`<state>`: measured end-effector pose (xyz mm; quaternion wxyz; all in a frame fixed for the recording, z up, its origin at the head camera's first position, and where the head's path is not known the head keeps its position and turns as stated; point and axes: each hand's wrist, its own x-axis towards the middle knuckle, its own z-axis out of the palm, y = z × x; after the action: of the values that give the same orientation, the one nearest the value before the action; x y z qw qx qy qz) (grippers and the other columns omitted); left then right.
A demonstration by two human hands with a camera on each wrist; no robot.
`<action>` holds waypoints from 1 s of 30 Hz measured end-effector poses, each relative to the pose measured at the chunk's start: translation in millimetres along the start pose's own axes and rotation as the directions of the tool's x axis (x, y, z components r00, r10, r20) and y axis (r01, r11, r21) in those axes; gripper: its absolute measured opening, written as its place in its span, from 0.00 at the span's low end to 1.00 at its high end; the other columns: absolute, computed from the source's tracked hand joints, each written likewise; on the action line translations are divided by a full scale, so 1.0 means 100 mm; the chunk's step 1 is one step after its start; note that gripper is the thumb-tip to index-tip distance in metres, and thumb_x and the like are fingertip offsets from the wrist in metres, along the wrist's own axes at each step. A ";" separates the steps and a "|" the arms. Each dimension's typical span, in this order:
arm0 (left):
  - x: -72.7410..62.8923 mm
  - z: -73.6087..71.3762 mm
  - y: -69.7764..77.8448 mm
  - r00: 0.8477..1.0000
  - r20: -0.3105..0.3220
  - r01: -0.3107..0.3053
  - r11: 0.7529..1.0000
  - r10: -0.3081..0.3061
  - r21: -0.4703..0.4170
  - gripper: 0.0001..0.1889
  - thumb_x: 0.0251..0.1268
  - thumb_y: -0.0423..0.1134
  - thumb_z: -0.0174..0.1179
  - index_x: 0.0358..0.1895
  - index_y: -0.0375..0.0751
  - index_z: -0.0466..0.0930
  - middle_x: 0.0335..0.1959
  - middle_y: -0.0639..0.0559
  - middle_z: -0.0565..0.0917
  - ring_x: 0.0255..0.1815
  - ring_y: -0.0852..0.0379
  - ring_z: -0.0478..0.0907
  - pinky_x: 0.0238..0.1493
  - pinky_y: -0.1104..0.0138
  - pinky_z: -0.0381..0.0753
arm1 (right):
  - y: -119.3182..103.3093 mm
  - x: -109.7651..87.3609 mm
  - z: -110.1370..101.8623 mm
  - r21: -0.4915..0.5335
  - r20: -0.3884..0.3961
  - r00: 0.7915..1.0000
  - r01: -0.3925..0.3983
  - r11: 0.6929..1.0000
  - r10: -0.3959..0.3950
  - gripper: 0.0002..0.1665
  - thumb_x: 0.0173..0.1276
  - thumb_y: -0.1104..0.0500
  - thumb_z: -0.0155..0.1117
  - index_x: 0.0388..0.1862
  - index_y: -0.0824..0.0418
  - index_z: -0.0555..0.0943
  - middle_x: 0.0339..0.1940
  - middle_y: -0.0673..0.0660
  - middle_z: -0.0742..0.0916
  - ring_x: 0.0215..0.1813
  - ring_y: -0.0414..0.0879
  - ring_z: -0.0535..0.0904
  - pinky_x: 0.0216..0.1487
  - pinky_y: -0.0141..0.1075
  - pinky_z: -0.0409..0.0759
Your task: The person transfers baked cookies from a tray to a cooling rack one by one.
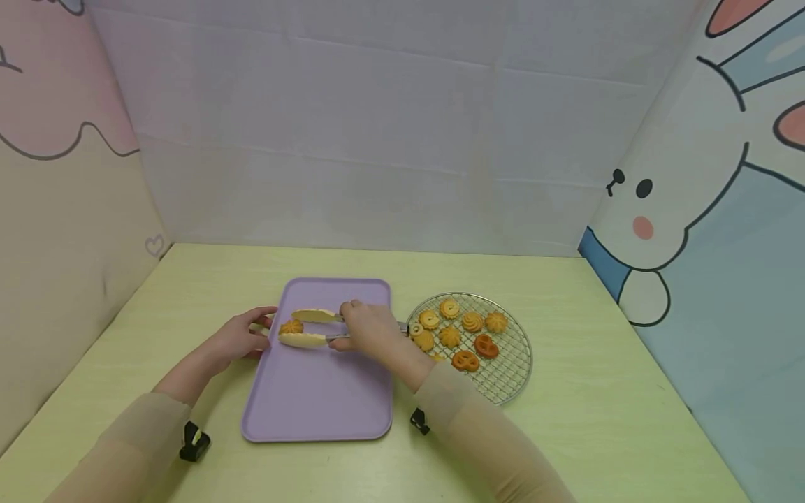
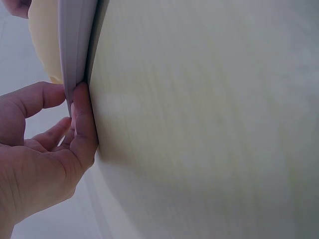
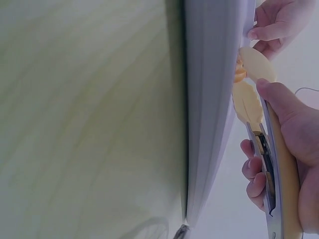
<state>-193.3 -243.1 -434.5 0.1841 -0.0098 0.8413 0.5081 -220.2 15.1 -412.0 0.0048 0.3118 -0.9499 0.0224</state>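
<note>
A lilac rectangular tray (image 1: 317,402) lies on the table, and my left hand (image 1: 242,335) pinches its left rim. In the left wrist view, the thumb and fingers (image 2: 83,119) are on either side of that rim. My right hand (image 1: 372,328) grips metal tongs with cream-coloured tips (image 1: 304,340) over the upper part of the tray. Between those tips is a golden piped cookie (image 1: 291,326), near the tray's left rim. From the right wrist view, the tongs (image 3: 286,174) run through the right hand, and the cookie (image 3: 239,69) sits between their parted tips.
Right of the tray stands a round wire rack (image 1: 527,349) bearing several cookies, among them a star-shaped cookie (image 1: 449,337) and a pretzel (image 1: 466,360). My right forearm partly covers the rack. A white wall (image 1: 377,140) closes off the back, with printed panels at both sides.
</note>
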 end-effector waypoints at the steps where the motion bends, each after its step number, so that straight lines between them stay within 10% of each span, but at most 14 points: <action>1: 0.00 0.00 0.00 1.000 0.000 0.001 1.000 -0.001 0.004 0.40 0.53 0.25 0.55 0.72 0.31 0.50 0.58 0.34 0.62 0.39 0.55 0.73 0.36 0.65 0.81 | 0.00 0.00 0.00 -0.001 -0.002 1.000 0.001 1.000 -0.001 0.35 0.54 0.31 0.63 0.49 0.56 0.77 0.36 0.48 0.82 0.35 0.39 0.78 0.30 0.33 0.77; 30: 0.00 0.00 -0.01 1.000 -0.008 -0.027 1.000 0.027 0.004 0.40 0.51 0.24 0.55 0.71 0.29 0.51 0.57 0.34 0.63 0.39 0.55 0.73 0.36 0.65 0.81 | 0.15 -0.12 -0.29 -0.008 -0.010 1.000 0.020 1.000 -0.020 0.33 0.57 0.32 0.62 0.51 0.54 0.78 0.38 0.46 0.83 0.33 0.38 0.77 0.28 0.33 0.77</action>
<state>-193.2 -243.1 -435.6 0.1738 -0.0001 0.8431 0.5089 -219.5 35.6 -383.9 0.0113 0.3212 -0.9467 0.0201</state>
